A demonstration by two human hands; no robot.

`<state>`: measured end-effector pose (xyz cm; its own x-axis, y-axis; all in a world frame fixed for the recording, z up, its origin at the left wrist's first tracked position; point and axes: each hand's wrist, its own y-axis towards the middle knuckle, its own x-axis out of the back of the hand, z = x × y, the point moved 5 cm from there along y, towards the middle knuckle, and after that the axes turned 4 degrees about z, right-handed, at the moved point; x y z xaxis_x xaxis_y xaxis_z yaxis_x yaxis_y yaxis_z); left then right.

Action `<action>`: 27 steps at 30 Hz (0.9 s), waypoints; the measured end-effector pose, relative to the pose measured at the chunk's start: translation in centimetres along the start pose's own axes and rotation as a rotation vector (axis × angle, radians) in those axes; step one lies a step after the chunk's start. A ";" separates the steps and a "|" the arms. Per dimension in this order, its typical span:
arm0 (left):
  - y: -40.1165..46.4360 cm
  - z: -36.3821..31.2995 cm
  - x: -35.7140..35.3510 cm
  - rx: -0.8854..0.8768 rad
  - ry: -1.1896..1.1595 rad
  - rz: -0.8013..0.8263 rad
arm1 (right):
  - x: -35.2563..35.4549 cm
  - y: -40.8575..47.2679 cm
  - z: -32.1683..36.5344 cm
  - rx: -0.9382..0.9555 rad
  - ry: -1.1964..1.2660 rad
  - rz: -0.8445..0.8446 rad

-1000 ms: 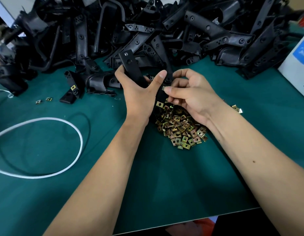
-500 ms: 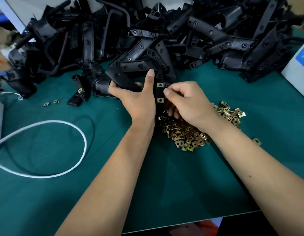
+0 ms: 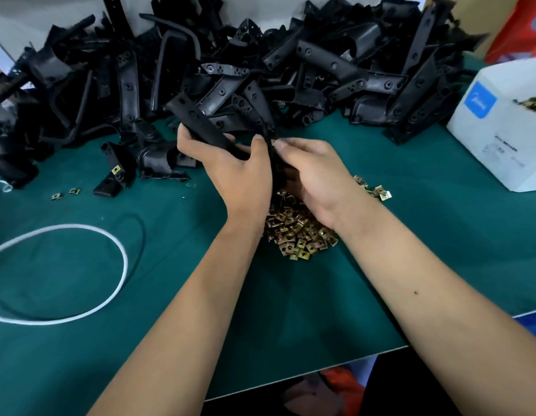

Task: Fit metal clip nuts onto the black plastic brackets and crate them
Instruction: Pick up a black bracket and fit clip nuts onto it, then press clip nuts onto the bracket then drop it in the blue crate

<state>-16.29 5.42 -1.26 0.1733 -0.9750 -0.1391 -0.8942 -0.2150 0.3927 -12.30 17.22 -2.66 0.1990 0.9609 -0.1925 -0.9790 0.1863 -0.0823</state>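
Head view: left hand grips bracket angled up-left; right hand pinches it.

Both hands meet over a green mat. The left hand grips a black bracket that slants up to the left; the right hand pinches its lower end. A pile of clip nuts lies under the wrists. Behind is a heap of brackets; a white cord loops at left, and a white box stands at right.
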 end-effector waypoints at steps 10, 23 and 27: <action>-12.1 -8.7 -14.9 -0.240 -0.237 0.440 | 15.7 -11.3 5.6 0.380 0.094 -0.523; -44.5 -3.7 -27.9 0.551 0.084 1.566 | 38.8 -37.7 -10.1 0.054 0.243 -1.246; -47.3 3.6 -25.6 0.795 0.395 1.580 | 40.6 -41.6 -21.0 -0.390 0.153 -1.336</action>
<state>20.09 40.75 -19.56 -0.9713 -0.1920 0.1404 -0.2378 0.7858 -0.5710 37.45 44.18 -27.63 0.9871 0.0685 0.1447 0.0216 0.8387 -0.5441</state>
